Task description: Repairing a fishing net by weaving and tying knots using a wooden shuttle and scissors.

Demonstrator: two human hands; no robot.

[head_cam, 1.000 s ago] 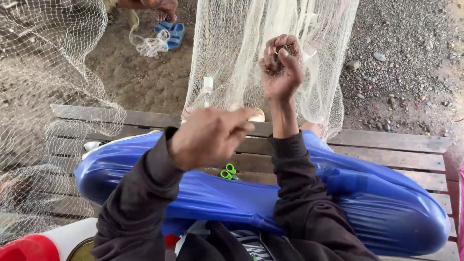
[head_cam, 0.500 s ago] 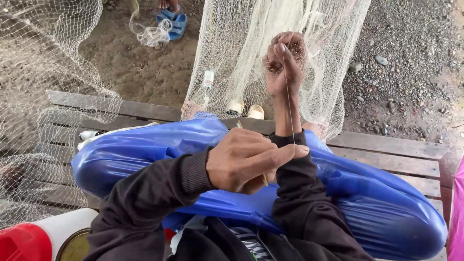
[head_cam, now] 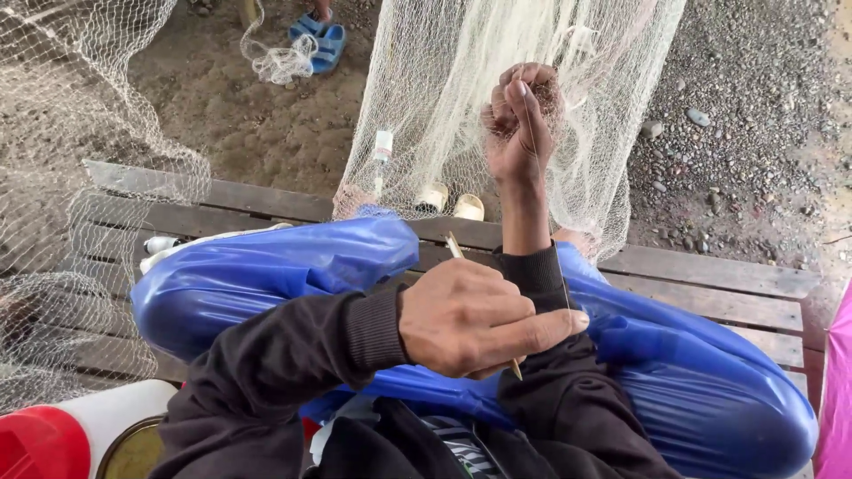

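Wooden planks (head_cam: 710, 293) of a weathered platform run under you from nine o'clock to three o'clock, and beyond their far edge lies bare ground: packed sandy dirt (head_cam: 257, 133) toward eleven o'clock, grey gravel (head_cam: 754, 133) toward one and two o'clock. Blue sandals (head_cam: 321, 43) sit on the dirt near twelve o'clock, beside a small bunched wad of netting (head_cam: 277, 62).

Your right hand (head_cam: 522, 120) is raised at twelve o'clock, closed in a fist on a gathered bunch of the pale fishing net (head_cam: 444, 89), which hangs down to the plank edge. A thin line (head_cam: 543, 186) runs from that fist down toward your left hand (head_cam: 479, 319), which sits low at six o'clock, closed around a slim netting needle (head_cam: 457, 248) whose tip pokes out above the knuckles. A shiny blue plastic sheet (head_cam: 266, 275) covers your lap beneath both dark sleeves.

More net (head_cam: 80, 177) drapes across the planks at nine o'clock. Small pale floats (head_cam: 451, 202) lie at the hem of the hanging net.

At seven o'clock stands a white container with a red lid (head_cam: 40, 443); just beside it is a round tin (head_cam: 133, 452), its yellowish inside showing, contents I cannot tell.
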